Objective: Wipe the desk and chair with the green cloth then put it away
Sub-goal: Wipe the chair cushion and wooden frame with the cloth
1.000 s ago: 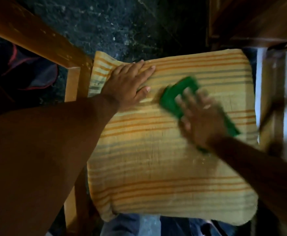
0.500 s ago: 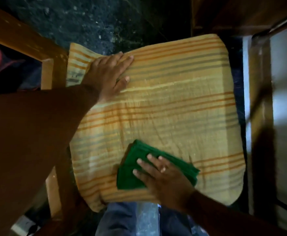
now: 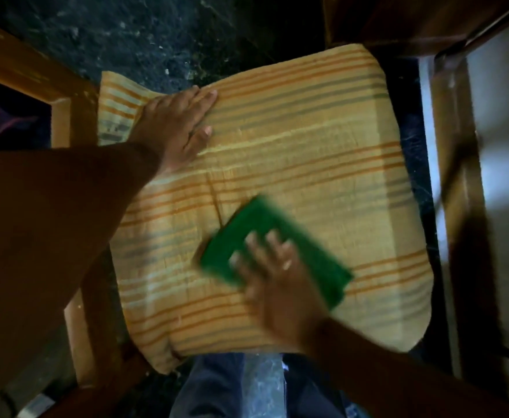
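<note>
A yellow cushion with orange and grey stripes (image 3: 292,152) covers the seat of a wooden chair (image 3: 63,116). The folded green cloth (image 3: 247,233) lies on the cushion's near middle, blurred by motion. My right hand (image 3: 277,276) presses flat on the cloth, fingers spread over its near half. My left hand (image 3: 178,125) lies flat and open on the cushion's far left corner, holding it down. My left forearm crosses the left of the view.
A wooden chair arm (image 3: 15,64) runs along the far left. A dark wooden frame (image 3: 458,164) and a pale panel (image 3: 506,182) stand close on the right. Dark speckled floor (image 3: 132,34) lies beyond the cushion. Blue trouser legs (image 3: 214,387) show below it.
My right hand swept the green cloth from the cushion's far middle down to its near edge, then back up toward the middle. My left hand stayed on the far left corner.
</note>
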Demonstrator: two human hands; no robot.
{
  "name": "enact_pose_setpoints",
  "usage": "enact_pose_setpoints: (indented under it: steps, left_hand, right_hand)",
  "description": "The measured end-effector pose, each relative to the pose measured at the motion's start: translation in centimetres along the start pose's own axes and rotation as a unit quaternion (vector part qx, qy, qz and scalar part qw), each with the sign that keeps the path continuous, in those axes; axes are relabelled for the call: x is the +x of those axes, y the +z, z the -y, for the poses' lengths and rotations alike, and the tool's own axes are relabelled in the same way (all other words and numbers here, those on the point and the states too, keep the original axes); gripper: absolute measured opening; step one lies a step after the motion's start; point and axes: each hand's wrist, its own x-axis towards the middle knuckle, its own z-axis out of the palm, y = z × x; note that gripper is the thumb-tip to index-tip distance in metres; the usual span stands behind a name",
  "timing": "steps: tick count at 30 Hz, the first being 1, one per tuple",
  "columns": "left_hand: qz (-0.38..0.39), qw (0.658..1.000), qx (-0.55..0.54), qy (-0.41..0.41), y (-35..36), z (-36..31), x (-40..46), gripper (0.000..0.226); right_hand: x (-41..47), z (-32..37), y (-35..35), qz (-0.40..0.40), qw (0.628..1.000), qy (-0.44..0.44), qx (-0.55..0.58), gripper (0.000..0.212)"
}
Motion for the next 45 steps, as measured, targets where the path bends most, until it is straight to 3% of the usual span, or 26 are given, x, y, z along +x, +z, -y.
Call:
enact_pose_setpoints:
  steps: [2, 4, 6, 8, 12, 15, 19, 22, 27, 29, 32, 34, 37, 39, 42, 45]
  left_hand:
    - [0.005, 1.000, -0.002, 0.001, -0.1, 0.0, -0.2, 0.065]
    - [0.016, 1.000, 0.001, 0.001, -0.1, 0.0, -0.4, 0.066]
    - [0.039, 0.999, 0.004, -0.017, -0.4, -0.3, -0.2, 0.068]
    - [0.050, 0.997, 0.017, -0.060, -0.7, -0.8, -0.8, 0.070]
    - [0.001, 0.971, -0.023, -0.237, 0.5, -4.4, -8.7, 0.070]
    - [-0.034, 0.935, -0.060, -0.347, 2.3, -7.6, -14.7, 0.071]
    - [-0.054, 0.931, -0.044, -0.358, 3.5, -7.6, -14.9, 0.072]
    - [-0.060, 0.930, -0.048, -0.358, 3.8, -7.6, -14.7, 0.071]
    - [-0.068, 0.931, -0.055, -0.354, 3.8, -7.4, -14.8, 0.071]
    - [-0.064, 0.933, -0.059, -0.349, 3.8, -7.4, -14.8, 0.071]
    - [-0.057, 0.933, -0.073, -0.347, 4.0, -7.3, -14.8, 0.072]
    - [-0.061, 0.934, -0.069, -0.346, 4.1, -7.4, -14.8, 0.071]
    - [-0.056, 0.937, -0.054, -0.340, 3.9, -7.2, -14.7, 0.071]
    - [-0.040, 0.937, -0.055, -0.344, 3.6, -7.3, -14.8, 0.071]
    - [-0.051, 0.953, -0.079, -0.287, 2.4, -6.9, -13.4, 0.075]
    - [-0.072, 0.991, -0.033, -0.105, 0.2, -4.1, -7.3, 0.075]
  right_hand:
    - [-2.6, 4.2, 1.5, 0.057, 0.991, -0.122, 0.011, 0.060]
    - [-2.9, 4.1, 1.4, 0.077, 0.984, -0.163, 0.012, 0.060]
    - [-1.8, 2.1, 0.2, 0.077, 0.985, -0.157, 0.005, 0.058]
    - [0.4, -0.8, -1.8, 0.065, 0.994, -0.089, -0.023, 0.060]
    - [6.1, -7.4, -5.7, 0.039, 0.996, 0.054, -0.062, 0.059]
    - [8.8, -7.5, -6.4, 0.058, 0.995, 0.023, -0.072, 0.060]
    - [11.4, -4.7, -6.1, 0.098, 0.984, -0.124, -0.084, 0.060]
    - [16.4, -4.5, -6.4, 0.078, 0.979, -0.171, -0.085, 0.060]
    - [29.2, -4.6, -7.9, 0.080, 0.992, 0.020, -0.095, 0.063]
    - [31.2, -5.7, -8.6, 0.094, 0.992, 0.042, -0.073, 0.061]
    - [26.4, -5.5, -7.9, 0.036, 0.997, 0.004, -0.068, 0.061]
    - [19.3, -4.6, -6.3, 0.014, 0.996, -0.066, -0.054, 0.060]
    - [9.2, -6.3, -4.7, 0.079, 0.978, -0.183, -0.064, 0.058]
    - [5.7, -10.2, -5.1, 0.116, 0.968, -0.209, -0.081, 0.057]
    - [5.5, -16.7, -7.0, 0.097, 0.988, -0.080, -0.087, 0.061]
    - [8.8, -20.9, -9.1, 0.054, 0.991, 0.113, -0.043, 0.072]
